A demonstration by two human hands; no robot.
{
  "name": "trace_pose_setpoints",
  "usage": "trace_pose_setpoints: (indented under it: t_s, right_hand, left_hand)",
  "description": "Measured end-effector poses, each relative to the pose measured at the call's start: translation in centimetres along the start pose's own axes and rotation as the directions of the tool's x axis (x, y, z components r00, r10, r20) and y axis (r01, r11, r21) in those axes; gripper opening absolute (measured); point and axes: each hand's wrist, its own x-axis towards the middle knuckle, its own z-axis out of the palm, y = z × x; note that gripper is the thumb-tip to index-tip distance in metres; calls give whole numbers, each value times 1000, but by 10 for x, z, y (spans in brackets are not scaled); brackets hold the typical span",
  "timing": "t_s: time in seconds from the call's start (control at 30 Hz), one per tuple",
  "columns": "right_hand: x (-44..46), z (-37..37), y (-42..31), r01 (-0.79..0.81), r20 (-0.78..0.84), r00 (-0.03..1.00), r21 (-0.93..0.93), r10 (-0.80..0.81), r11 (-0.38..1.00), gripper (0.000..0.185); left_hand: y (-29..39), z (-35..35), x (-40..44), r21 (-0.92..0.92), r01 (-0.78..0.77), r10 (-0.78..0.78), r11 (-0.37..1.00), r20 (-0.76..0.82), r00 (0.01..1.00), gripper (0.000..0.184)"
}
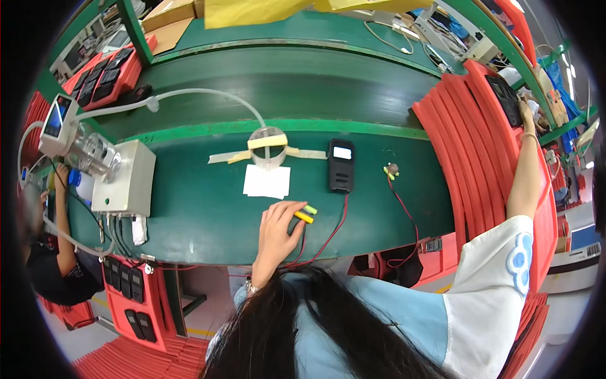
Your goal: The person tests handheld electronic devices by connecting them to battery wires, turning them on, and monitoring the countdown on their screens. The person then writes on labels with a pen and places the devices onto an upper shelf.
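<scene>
My left hand (pixel 278 226) is over the front of the green bench, its fingers closed around a yellow clip (pixel 304 217) with a yellow-green clip (pixel 310 209) beside it. Red and dark leads run near these clips. A black handheld meter (pixel 341 165) with a lit screen lies just beyond, a red lead at its lower end. My right hand (pixel 526 114) is stretched far right, at the edge of a black device (pixel 504 100) on the red tray stack; its fingers are too small to make out. Green clips (pixel 388 173) sit beside a small grey round part (pixel 394 168).
A clear round chamber (pixel 267 148) is taped to the bench, fed by a white tube (pixel 208 92), with white paper (pixel 266 182) before it. A white box (pixel 129 179) stands left. Red trays (pixel 457 139) are stacked right. Another person's arm (pixel 62 218) is at far left.
</scene>
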Motion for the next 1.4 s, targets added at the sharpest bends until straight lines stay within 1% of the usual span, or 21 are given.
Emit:
trace_pose_setpoints:
  t_s: [0.1, 0.13, 0.17, 0.2, 0.23, 0.27, 0.37, 0.4, 0.47, 0.53, 0.57, 0.6, 0.63, 0.73, 0.8, 1.1, 1.17, 1.23, 1.33, 1.37, 1.4]
  right_hand:
    - [39, 42, 37, 383, 125, 922, -152, -367, 911, 47]
    - [-85, -2, -14, 386, 131, 920, -155, -369, 909, 47]
    - [-128, -60, -120, 186, 61, 982, -292, -176, 938, 43]
    - [-186, -83, -168, 97, -146, 980, -237, -134, 967, 40]
    - [-245, -101, -213, 209, -392, 876, -216, -281, 954, 38]
    - [-291, -109, -248, 463, -629, 617, -197, -473, 864, 27]
    - [-455, -127, -355, 813, -617, 549, 235, -564, 533, 19]
    - [-506, -120, -374, 731, -387, 677, 458, -626, 507, 23]
    - [-591, -100, -413, 557, -191, 663, 772, -724, 306, 21]
    - [-657, -72, -447, -44, 170, 640, 982, -749, 186, 23]
    - [-684, -48, -462, -94, 62, 674, 996, -736, -2, 25]
    - [-705, -49, -473, -579, 338, 561, 813, -756, -66, 34]
    - [-715, -65, -482, -749, 414, 509, 645, -755, -151, 37]
    - [-732, -89, -507, -817, 412, 546, 456, -730, -353, 38]
    - [-732, -70, -511, -851, 413, 486, 423, -770, -311, 37]
    - [-720, -42, -516, -864, 360, 447, 410, -819, -291, 44]
    - [-719, -39, -513, -881, 343, 448, 326, -826, -342, 46]
    - [-717, -37, -511, -895, 334, 445, 210, -831, -394, 51]
    - [-717, -36, -512, -894, 351, 447, 190, -823, -405, 51]
    - [-716, -38, -512, -898, 358, 439, 210, -824, -388, 50]
    - [-715, -37, -512, -897, 358, 440, 211, -824, -388, 50]
  left_hand:
    - [-1, -1, -1, 2, -2, 2, 1000, -1, 1000, 34]
    - [-1, 0, 0, 15, -20, 20, 1000, -10, 1000, 32]
    - [-1, 1, 0, 13, -14, 14, 1000, -4, 1000, 32]
    - [-2, 1, 0, 21, -26, 26, 999, -3, 1000, 30]
    - [-2, 1, -1, 30, -37, 37, 999, 2, 999, 28]
    - [-2, 1, -2, 42, -51, 51, 998, 2, 999, 28]
    - [-1, 2, -4, 55, -42, 42, 998, -5, 999, 29]
    - [-2, 1, -4, 60, -33, 33, 998, 1, 999, 29]
    - [-4, -1, -6, -18, -5, 5, 1000, -2, 1000, 28]
    - [-8, -11, -14, -297, 160, -140, 941, 89, 986, 26]
    - [-9, -18, -21, -488, 276, -238, 828, 140, 961, 25]
    - [-8, -29, -25, -650, 371, -316, 664, 206, 926, 25]
    - [-2, -46, -27, -514, 292, -264, 807, 129, 956, 23]
    - [-7, -88, -30, -240, 177, -170, 955, 47, 984, 18]
    - [-18, -114, -10, -123, 9, -3, 992, 47, 999, 15]
    - [-193, -179, 152, 158, 202, -162, 966, -237, 958, 23]
    - [-248, -188, 190, 152, 341, -288, 928, -289, 913, 27]
    - [-302, -196, 215, 370, 392, -275, 842, -330, 903, 29]
    - [-344, -214, 236, 643, 388, -245, 660, -304, 921, 22]
    - [-381, -216, 244, 729, 351, -75, 588, -382, 921, 19]
    - [-384, -220, 251, 782, 378, -82, 496, -391, 917, 20]
